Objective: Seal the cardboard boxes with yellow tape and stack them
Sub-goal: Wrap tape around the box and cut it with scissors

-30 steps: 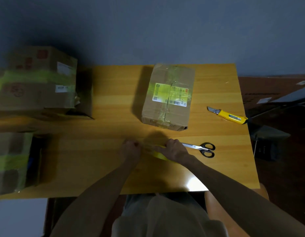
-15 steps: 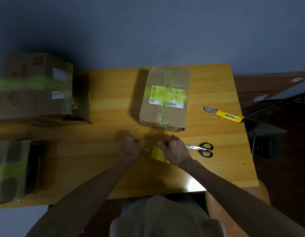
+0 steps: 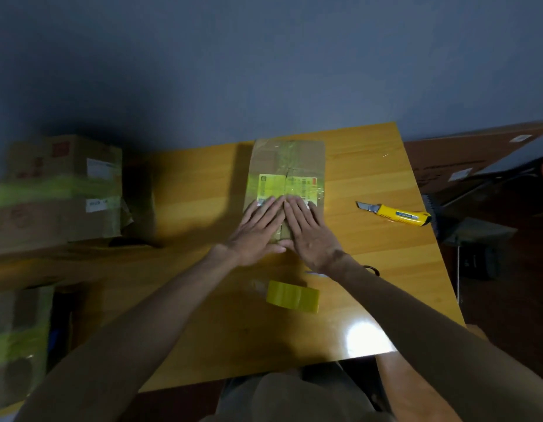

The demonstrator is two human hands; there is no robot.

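We see the left hand (image 3: 258,222) and right hand (image 3: 309,229) side by side, flat on the cardboard box (image 3: 287,159) in the middle of the bench (image 3: 197,184), each grip spread open, fingers straight, pressing its top, holding nothing. Yellow tape (image 3: 293,296), perhaps a roll, lies just nearer us.

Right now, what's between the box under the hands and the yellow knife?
Nothing; in the head view only bare table lies between the cardboard box and the yellow utility knife.

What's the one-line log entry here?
left hand: flat on box | right hand: flat on box | yellow tape: on table
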